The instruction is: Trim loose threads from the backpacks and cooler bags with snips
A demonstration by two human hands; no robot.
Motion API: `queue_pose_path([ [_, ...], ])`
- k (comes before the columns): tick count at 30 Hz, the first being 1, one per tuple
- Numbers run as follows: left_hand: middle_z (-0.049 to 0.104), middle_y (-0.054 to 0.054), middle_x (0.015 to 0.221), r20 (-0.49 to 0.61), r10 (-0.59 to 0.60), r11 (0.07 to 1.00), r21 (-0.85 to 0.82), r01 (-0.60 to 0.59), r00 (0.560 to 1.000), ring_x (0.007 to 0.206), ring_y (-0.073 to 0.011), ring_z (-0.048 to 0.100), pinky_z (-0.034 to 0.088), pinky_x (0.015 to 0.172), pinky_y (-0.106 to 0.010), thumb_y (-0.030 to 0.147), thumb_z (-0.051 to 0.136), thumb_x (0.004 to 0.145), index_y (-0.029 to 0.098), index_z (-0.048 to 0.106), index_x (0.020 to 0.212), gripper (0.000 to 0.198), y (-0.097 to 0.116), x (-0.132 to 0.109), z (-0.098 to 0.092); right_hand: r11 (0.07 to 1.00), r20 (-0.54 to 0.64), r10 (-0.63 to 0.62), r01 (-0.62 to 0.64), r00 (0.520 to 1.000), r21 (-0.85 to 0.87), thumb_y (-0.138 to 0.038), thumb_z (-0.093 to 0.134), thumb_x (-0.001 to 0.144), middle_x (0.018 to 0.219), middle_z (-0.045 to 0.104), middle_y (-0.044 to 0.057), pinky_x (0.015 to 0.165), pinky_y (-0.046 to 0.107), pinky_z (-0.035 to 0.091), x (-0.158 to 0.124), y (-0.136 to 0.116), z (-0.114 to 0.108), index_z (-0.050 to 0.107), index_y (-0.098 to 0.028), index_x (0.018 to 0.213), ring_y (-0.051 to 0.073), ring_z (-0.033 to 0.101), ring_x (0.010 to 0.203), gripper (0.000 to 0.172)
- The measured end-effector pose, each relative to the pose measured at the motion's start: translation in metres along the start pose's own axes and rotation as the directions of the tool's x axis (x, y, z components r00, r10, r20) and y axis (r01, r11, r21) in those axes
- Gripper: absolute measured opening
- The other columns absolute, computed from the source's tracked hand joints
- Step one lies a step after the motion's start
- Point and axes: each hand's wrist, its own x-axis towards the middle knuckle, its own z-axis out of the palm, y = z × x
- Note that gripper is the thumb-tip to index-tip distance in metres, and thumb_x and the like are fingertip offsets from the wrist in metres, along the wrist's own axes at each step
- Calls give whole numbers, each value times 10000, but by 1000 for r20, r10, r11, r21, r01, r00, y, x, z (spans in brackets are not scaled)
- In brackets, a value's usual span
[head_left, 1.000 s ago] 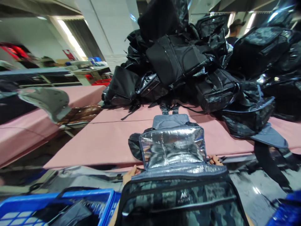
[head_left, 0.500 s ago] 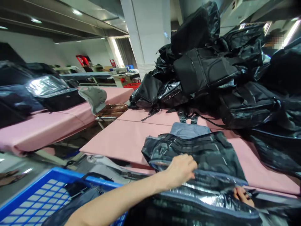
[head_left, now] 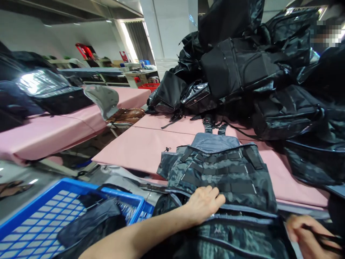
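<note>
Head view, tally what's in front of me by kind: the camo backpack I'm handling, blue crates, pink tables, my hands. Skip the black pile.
Camo backpack: 1
Blue crate: 1
Pink tables: 2, the left table and the centre table
Hands: 2, the left hand flat on the backpack, the right hand gripping a dark strap
Total: 6

The pink table [head_left: 140,151] fills the middle of the view. A camouflage backpack [head_left: 221,172] lies flat on it at 6 o'clock, its lower end hanging over the near edge. From 12 to 3 o'clock a heap of black bags [head_left: 242,72] covers the far side, with straps trailing onto the bare cloth. At 9 o'clock, across a gap, a second pink table [head_left: 40,133] carries dark bags [head_left: 54,97], one with a silvery lining, and a grey padded piece [head_left: 104,100].
</note>
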Motion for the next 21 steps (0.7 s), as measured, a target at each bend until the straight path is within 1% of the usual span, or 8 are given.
queue_pose_path([
  [4,548,-20,829,15,-56,981,-183,58,998,745,-160,526,427,606,-256,175,478,825,192,494,906,85,0,3,-4,975,571,-130,210,810,-76,-205,494,758,616,614,-3,558,233,449,-2,-47,68,629,-239,711,129,571,563,147],
  [5,555,-14,815,5,-75,956,-285,74,997,743,-149,533,428,619,-244,194,497,818,192,513,903,86,0,7,-8,975,581,-137,212,802,-62,-167,449,778,615,616,-11,579,219,450,2,-53,82,621,-225,698,118,576,573,198],
  [8,578,-6,839,-88,-94,810,-587,25,992,798,-131,546,428,701,-220,253,555,792,200,559,960,176,6,22,-21,977,241,-184,204,953,-62,-177,463,794,685,633,9,625,225,469,15,-60,97,619,-201,713,129,593,649,177],
  [10,592,-18,857,-124,-103,756,-655,-4,987,813,-146,547,427,715,-236,244,571,770,187,587,943,182,18,35,-27,955,42,-278,281,960,-93,-192,498,794,738,633,29,642,245,480,19,-58,90,629,-201,739,144,597,695,142],
  [16,646,-22,732,-200,-247,717,-696,40,948,722,-141,562,424,719,-257,154,373,832,186,654,727,301,19,18,-31,734,174,-463,486,869,-474,-66,459,763,1038,633,72,716,244,498,7,-37,56,602,-213,1082,160,628,865,380],
  [18,661,-18,740,-193,-446,644,-747,164,874,752,-155,575,435,750,-264,284,413,834,204,666,722,287,-12,-23,-25,659,185,-419,438,889,-611,-48,447,757,1024,652,53,697,237,498,4,-26,46,593,-217,1097,164,639,850,407],
  [19,671,-17,770,-160,-602,555,-788,266,783,770,-167,587,448,747,-263,378,469,801,208,670,736,272,-31,-47,-18,634,187,-398,417,898,-652,-49,441,764,1006,660,44,682,234,496,2,-21,42,605,-218,1069,163,643,829,385],
  [21,688,-11,806,-44,-871,290,-849,441,489,786,-196,612,475,733,-275,519,523,713,206,672,816,361,-69,-94,4,624,207,-374,411,904,-665,-58,433,780,972,667,38,673,229,490,0,-16,41,626,-214,999,157,644,805,331],
])
